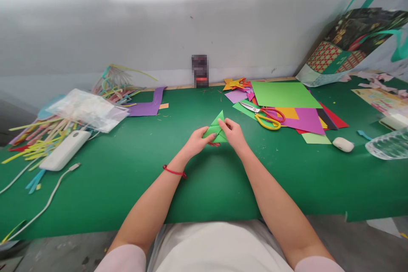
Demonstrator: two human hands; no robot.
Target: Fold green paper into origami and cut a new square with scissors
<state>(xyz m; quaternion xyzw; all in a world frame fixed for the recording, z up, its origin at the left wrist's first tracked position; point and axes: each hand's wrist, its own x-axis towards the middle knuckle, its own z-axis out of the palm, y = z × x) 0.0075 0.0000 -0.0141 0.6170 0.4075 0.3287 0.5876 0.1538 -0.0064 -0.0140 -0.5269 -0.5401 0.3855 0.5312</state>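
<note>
A small piece of folded green paper point(219, 120) is held above the middle of the table, one corner pointing up and away from me. My left hand point(201, 141) grips its left side, thumb across the front and fingers behind. On the other side, my right hand point(233, 131) pinches the paper near its upper right edge, the thumb lying on a fold. Both hands are closed on it, and the fingers behind are partly hidden. Scissors with red and yellow handles point(269, 117) lie to the right on coloured paper sheets point(285, 94).
Paper strips point(35, 134) and a plastic bag point(87, 108) lie left, near a white power bank point(65, 151) and a cable point(52, 199). Purple paper point(146, 108) lies behind. At right are a white case point(343, 144), a clear bottle point(389, 144) and a patterned bag point(347, 46).
</note>
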